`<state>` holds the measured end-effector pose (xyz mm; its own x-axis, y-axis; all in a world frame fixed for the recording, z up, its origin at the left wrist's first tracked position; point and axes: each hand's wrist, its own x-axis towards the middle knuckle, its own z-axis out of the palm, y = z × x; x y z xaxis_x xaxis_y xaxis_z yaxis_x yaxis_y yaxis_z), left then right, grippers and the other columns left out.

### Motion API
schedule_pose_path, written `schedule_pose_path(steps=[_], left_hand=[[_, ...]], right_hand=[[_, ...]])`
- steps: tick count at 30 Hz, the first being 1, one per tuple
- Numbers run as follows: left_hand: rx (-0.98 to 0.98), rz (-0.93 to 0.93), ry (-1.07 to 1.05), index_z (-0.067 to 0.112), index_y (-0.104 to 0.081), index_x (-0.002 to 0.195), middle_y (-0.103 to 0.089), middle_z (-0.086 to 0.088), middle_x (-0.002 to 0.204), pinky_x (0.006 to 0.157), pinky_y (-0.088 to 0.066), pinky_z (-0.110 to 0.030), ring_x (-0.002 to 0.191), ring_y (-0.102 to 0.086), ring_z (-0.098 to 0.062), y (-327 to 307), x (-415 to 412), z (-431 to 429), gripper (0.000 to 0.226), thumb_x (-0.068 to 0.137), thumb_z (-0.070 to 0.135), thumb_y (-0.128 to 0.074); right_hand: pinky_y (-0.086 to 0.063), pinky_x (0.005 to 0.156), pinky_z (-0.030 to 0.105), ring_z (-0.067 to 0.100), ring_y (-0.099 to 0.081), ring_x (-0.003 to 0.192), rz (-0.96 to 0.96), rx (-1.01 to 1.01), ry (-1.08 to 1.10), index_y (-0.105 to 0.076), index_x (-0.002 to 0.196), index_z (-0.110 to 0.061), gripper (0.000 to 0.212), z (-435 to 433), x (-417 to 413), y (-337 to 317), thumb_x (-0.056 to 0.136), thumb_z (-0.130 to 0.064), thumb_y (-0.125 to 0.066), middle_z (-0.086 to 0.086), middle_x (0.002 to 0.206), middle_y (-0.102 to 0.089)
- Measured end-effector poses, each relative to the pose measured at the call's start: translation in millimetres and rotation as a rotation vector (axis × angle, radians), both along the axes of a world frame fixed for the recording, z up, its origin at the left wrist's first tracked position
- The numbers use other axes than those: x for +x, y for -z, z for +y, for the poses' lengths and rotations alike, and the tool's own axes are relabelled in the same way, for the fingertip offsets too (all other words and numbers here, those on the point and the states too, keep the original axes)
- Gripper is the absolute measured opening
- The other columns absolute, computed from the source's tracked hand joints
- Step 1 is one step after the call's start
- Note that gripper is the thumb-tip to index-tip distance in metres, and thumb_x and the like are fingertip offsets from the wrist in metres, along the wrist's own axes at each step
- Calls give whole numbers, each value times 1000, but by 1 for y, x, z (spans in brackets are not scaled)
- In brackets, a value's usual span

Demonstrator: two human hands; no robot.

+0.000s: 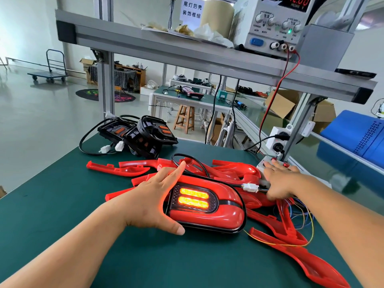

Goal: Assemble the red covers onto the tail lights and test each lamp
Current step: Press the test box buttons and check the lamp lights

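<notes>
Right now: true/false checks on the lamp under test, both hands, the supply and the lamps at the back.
1. The tail light at the left hand has both amber bars lit. True.
2. The right hand holds a loose red cover. False: it lies flat on the switch box.
3. The power supply on the shelf reads 12.00. True.
4. The back tail lights wear red covers. False: they are bare black.
</notes>
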<state>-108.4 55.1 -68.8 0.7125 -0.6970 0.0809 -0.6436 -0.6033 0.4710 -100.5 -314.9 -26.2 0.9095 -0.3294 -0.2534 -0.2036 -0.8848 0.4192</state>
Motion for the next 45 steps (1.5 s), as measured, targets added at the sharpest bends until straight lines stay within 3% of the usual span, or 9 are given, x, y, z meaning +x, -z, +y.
schedule_pose_path(steps=[20, 28, 30, 32, 35, 37, 39, 42, 45], left_hand=[[21, 9, 2, 64, 36, 126, 5, 38, 144, 120, -17, -45, 148, 7, -8, -2, -1, 0, 133, 51, 78, -74], [21, 15, -3, 64, 33, 128, 2, 36, 145, 119, -20, -44, 147, -5, -12, -2, 0, 0, 133, 50, 78, -74], [22, 13, -1, 64, 33, 129, 2, 35, 144, 119, -21, -44, 147, -6, -13, -1, 0, -1, 134, 50, 78, -74], [36, -1, 5, 63, 34, 129, 1, 34, 145, 118, -21, -45, 148, -4, -15, -1, 1, -1, 134, 51, 78, -73], [56, -6, 4, 61, 33, 132, 0, 32, 145, 117, -25, -45, 146, -12, -19, -1, 2, -1, 134, 52, 78, -73], [66, -8, 2, 61, 33, 132, 0, 31, 144, 116, -27, -44, 143, -19, -20, -2, 1, -1, 134, 51, 78, -73], [70, -14, 6, 62, 35, 128, 0, 31, 144, 116, -26, -44, 143, -18, -20, -3, 0, -1, 133, 52, 77, -73], [70, -13, 2, 65, 36, 124, 2, 33, 143, 117, -24, -44, 144, -14, -19, -5, -3, -2, 131, 53, 75, -74], [78, -26, -11, 62, 38, 124, 3, 34, 141, 117, -23, -41, 143, -15, -17, -7, -7, -2, 132, 55, 73, -74]], right_hand=[[-3, 120, 46, 14, 9, 151, -8, 9, 0, -7, 156, -15, 98, -2, 1, 1, 76, -36, -61, -2, 165, 9], [-3, 119, 47, 15, 9, 151, -44, 43, -10, -13, 155, -16, 95, -3, 1, 4, 75, -34, -62, -2, 165, 8], [-4, 118, 46, 16, 8, 151, -76, 70, -27, -25, 149, -18, 84, -5, -1, 5, 75, -33, -61, -1, 165, 6], [-9, 116, 45, 17, 6, 151, -123, 111, -60, -42, 120, -27, 52, -7, -5, 5, 74, -35, -62, -1, 165, -4], [-20, 107, 43, 19, -10, 149, -190, 151, -101, -36, 86, -31, 35, -5, -14, 3, 74, -42, -67, -1, 146, -39], [-27, 93, 37, 20, -35, 130, -241, 184, -128, -38, 88, -34, 36, -1, -23, -1, 75, -48, -69, -7, 118, -49], [-32, 85, 33, 14, -42, 107, -295, 275, -163, -45, 90, -36, 30, 4, -33, -3, 78, -47, -70, -11, 104, -48], [-40, 79, 27, 12, -52, 98, -375, 470, -198, -61, 96, -30, 17, 14, -47, 2, 85, -38, -70, -9, 105, -57], [-46, 83, 30, 14, -57, 97, -462, 544, -213, -67, 105, -22, 24, 27, -58, 11, 90, -41, -64, -8, 102, -61]])
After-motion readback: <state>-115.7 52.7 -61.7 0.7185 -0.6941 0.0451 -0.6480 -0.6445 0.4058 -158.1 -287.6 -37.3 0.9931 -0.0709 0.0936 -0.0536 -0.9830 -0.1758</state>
